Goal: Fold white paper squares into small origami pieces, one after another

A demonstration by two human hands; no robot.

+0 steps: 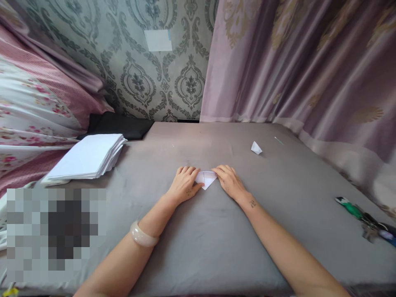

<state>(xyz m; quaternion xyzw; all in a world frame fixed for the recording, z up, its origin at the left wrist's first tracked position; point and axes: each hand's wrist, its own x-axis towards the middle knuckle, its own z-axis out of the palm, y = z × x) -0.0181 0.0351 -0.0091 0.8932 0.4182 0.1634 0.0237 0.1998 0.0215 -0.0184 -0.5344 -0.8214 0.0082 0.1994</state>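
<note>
A small piece of white folded paper [206, 178] lies on the grey cloth surface [198, 243], its point toward me and a straight edge away from me. A crease line runs down its middle. My left hand [185, 181] grips its left corner, the thumb pressed near the point and the fingers over the far edge. At the right corner, the fingers of my right hand [228, 179] are closed on the paper. The fingertips partly hide both corners. Farther off to the right stands another small folded white paper piece [256, 148].
A thick stack of white paper [88, 156] lies at the left, with a black folded cloth [120, 125] behind it. Keys with a green item [352, 209] rest at the right edge. A thin stick [279, 141] lies near the curtain [278, 74]. A blurred patch covers the lower left.
</note>
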